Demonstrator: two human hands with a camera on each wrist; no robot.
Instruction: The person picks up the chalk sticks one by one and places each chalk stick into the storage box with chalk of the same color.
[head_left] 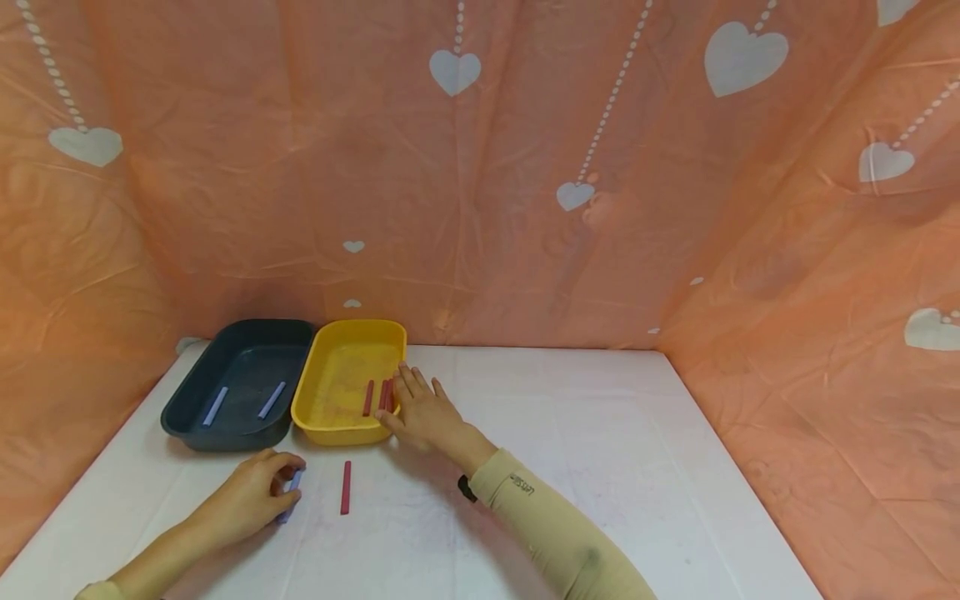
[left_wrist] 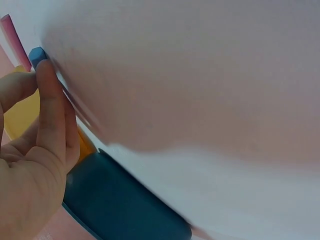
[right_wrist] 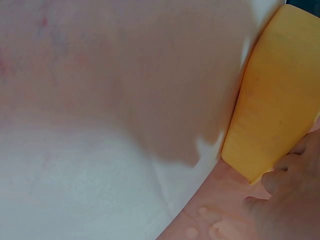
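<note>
A heart-printed orange cloth forms the enclosure beyond both hands and along both sides. Inside it, a white table extends under the hands. The dark tray sits directly ahead of the left hand. The yellow tray sits just beside the dark tray, ahead of the left hand and to its right; its right wall is next to the right hand.

The right hand is positioned at that wall, fingers extended and thumb spread away from them. It has no visible grip on any item; I cannot tell whether it contacts the rim. The left hand is low over the table, near side of the dark tray, its thumb and fingers curled together in a pinch. A black wristband is fitted behind the right hand.

Sticks are located as follows. One blue stick is clamped in the left hand, set at a slant. Two pale blue sticks lie apart in the dark tray, ahead of that hand. Three red sticks lie in the yellow tray, two close together beside the right thumb and fingers. One loose red stick rests on the table between the hands, nearer the left.
</note>
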